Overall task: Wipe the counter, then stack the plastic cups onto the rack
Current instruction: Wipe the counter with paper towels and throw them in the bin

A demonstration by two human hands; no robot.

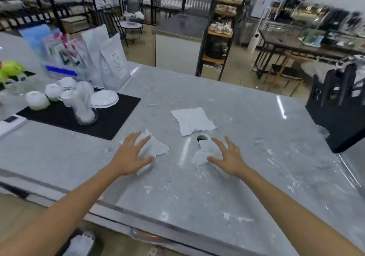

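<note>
My left hand (131, 155) lies flat, fingers spread, pressing a crumpled white paper towel (158, 148) onto the grey marble counter (197, 192). My right hand (227, 158) presses a second white towel (204, 152) the same way, just below a small round hole (201, 137) in the counter. A third, flat towel (192, 120) lies loose behind them. White streaks and smears cover the counter surface. Clear plastic cups (84, 105) stand stacked upside down on a black mat (110, 121) at the left.
Upturned white cups (37, 99) and saucers (104, 98) share the mat. White pouches (113, 62) and a brochure stand (63, 58) sit behind it. A black slatted rack (339, 107) stands at the counter's right edge. Shop shelving, tables and chairs lie beyond.
</note>
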